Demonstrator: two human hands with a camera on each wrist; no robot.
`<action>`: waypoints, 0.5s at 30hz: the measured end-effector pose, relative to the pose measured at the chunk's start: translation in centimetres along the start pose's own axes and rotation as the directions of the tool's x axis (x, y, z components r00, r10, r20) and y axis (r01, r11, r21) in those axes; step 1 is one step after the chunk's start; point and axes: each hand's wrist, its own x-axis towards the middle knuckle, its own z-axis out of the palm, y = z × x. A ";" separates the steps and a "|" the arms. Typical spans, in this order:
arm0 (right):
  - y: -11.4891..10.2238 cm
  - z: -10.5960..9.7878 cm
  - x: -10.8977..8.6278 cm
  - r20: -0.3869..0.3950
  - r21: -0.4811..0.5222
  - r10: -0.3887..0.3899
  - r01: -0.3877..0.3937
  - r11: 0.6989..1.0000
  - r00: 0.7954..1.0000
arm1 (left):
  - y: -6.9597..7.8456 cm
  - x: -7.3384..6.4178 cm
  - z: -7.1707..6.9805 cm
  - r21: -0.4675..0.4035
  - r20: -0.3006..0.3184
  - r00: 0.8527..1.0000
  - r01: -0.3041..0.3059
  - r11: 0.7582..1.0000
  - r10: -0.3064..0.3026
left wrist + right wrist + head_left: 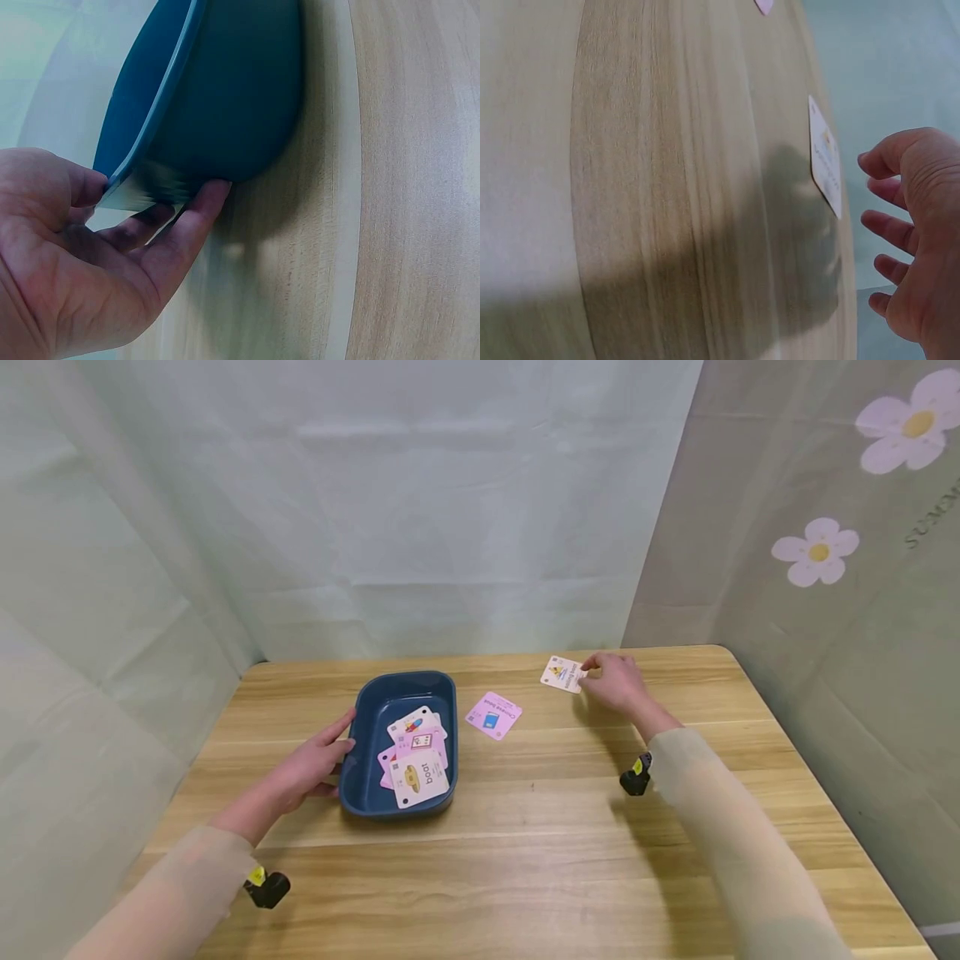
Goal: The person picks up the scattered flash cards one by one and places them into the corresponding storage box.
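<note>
A dark blue plastic basin (360, 785) stands on the table, with several word cards (422, 777) piled inside; the top one reads "boat". My left hand (318, 760) grips the basin's left side. In the left wrist view, the thumb is at the rim and the fingers (202, 210) lie along the outer wall. Toward the back edge lies a white card (561, 674) with a small yellow picture. Over its right end hovers my right hand (615, 682), fingers loosely bent. The right wrist view shows a gap between those fingers (889, 229) and the white card (825, 157).
A pink card reading "Chinese book" (493, 716) lies between the basin and the white card. The wooden table (525, 860) is bounded behind by a pale hanging cloth (450, 527), with a flower-printed cloth (787, 627) on the right.
</note>
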 end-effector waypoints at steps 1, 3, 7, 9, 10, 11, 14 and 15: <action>0.1 0.1 0.0 0.003 -0.001 0.003 -0.003 1.000 1.000 | 0.0 0.0 0.0 0.000 0.001 1.000 -0.001 1.000 0.001; 0.3 0.2 0.1 0.008 -0.009 0.009 -0.008 1.000 1.000 | 0.0 -0.1 0.1 0.000 0.002 1.000 -0.003 1.000 0.003; 0.7 0.5 0.3 0.015 -0.042 0.016 -0.015 0.999 1.000 | 0.1 -0.1 0.1 0.000 0.001 1.000 -0.004 1.000 0.004; 0.8 0.7 0.3 0.018 -0.065 0.017 -0.016 0.998 1.000 | 0.1 -0.1 0.1 -0.002 0.001 1.000 -0.003 1.000 0.003; 0.8 0.8 0.3 0.020 -0.078 0.016 -0.015 0.997 1.000 | 0.1 -0.1 0.1 -0.001 0.000 1.000 -0.003 1.000 0.003; 0.9 0.9 0.3 0.021 -0.091 0.015 -0.013 0.996 1.000 | 0.1 -0.1 0.1 -0.001 0.001 1.000 -0.002 1.000 0.002; 0.9 1.1 0.4 0.030 -0.117 0.006 -0.002 0.993 1.000 | 0.1 -0.2 0.1 0.001 0.002 1.000 -0.001 1.000 0.001; 1.0 1.2 0.4 0.031 -0.121 0.003 0.001 0.993 1.000 | 0.1 -0.2 0.1 0.001 0.002 1.000 0.000 1.000 0.000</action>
